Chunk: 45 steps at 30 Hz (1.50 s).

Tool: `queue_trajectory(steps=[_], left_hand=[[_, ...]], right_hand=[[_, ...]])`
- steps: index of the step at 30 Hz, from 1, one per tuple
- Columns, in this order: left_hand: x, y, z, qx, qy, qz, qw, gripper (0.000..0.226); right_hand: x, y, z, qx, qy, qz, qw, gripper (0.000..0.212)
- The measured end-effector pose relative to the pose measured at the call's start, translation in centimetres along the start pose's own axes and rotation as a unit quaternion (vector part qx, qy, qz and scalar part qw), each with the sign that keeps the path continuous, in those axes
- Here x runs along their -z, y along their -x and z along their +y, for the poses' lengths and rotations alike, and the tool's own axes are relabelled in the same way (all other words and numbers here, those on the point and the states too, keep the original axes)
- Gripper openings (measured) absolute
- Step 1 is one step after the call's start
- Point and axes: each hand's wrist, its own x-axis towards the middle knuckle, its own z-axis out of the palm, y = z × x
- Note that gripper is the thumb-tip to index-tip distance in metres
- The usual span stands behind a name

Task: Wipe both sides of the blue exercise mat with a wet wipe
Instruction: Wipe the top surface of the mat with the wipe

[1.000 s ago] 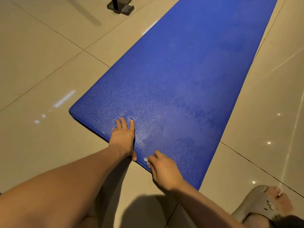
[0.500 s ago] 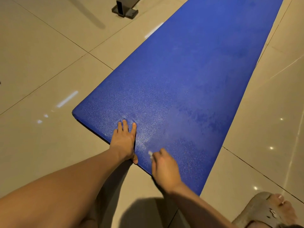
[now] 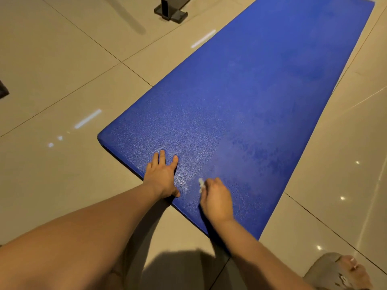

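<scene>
Head view. The blue mat (image 3: 251,101) is lying unrolled and flat on the tiled floor (image 3: 62,84). Its near short edge is sitting just in front of the person, and its length is running away toward the upper right.

The left hand (image 3: 161,177) is resting palm-down on the mat close to that near edge, left of the middle. Its grip is spread, with the fingers lying straight and the thumb reaching back toward the mat's edge.

The right hand (image 3: 216,199) is working just beside it on the right, also over the near end of the mat. Its grip is curling round a small white wet wipe (image 3: 201,183), pinching it so that only a crumpled tip is showing past the fingers, at the mat's surface.

Darker mottled patches are showing on the mat to the right of both hands. A foot in a grey sandal (image 3: 343,273) is standing on the floor at the lower right, apart from the mat. A dark stand base (image 3: 170,10) is sitting on the floor at the top, left of the mat.
</scene>
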Motion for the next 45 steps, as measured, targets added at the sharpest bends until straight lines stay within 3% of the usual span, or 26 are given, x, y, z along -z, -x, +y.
queue_trajectory(steps=[4,6,11,14,17,22,24,27,29,35,40,45], left_hand=[[0.2,-0.2,0.4,0.014,-0.005,-0.009,1.0,0.138],[0.1,-0.2,0.5,0.019,-0.009,-0.01,1.0,0.138],[-0.2,-0.4,0.4,0.013,-0.006,-0.008,1.0,0.137],[-0.4,-0.4,0.3,0.012,-0.007,-0.007,1.0,0.137],[-0.4,-0.5,0.3,0.015,-0.009,-0.008,1.0,0.137],[-0.6,-0.6,0.3,0.014,-0.008,-0.008,1.0,0.137],[-0.7,-0.7,0.3,0.014,-0.005,-0.009,1.0,0.137],[-0.8,-0.8,0.3,0.017,-0.003,-0.012,1.0,0.138],[-0.8,-0.8,0.3,0.017,-0.001,-0.015,1.0,0.138],[-0.4,-1.0,0.7,0.031,-0.019,-0.03,0.999,0.139],[-0.1,-0.9,0.7,0.022,-0.046,-0.043,0.998,0.137],[0.5,-0.8,0.9,0.015,-0.035,-0.053,0.998,0.139]], right_hand=[[-1.0,2.3,-1.6,0.151,-0.006,-0.104,0.983,0.011],[-0.1,0.2,-0.4,0.181,0.032,-0.105,0.977,0.012],[2.8,-6.6,3.9,0.002,0.075,0.002,0.997,0.017],[1.9,-6.0,2.2,-0.003,0.077,0.003,0.997,0.016],[-0.3,-2.3,-1.3,0.077,0.046,-0.05,0.995,0.005],[0.3,-2.9,-0.7,0.268,0.084,-0.14,0.95,0.012],[1.4,-5.9,1.5,0.228,0.113,-0.108,0.961,0.011],[3.3,-9.7,4.3,0.059,0.116,-0.014,0.991,0.017],[3.0,-9.8,4.1,0.031,0.111,0.004,0.993,0.023],[-0.8,-3.6,-2.0,0.203,0.07,-0.109,0.971,0.006],[1.4,-4.3,-1.6,0.313,0.163,-0.18,0.918,0.011],[3.0,-4.1,-3.2,0.324,0.184,-0.206,0.905,0.02]])
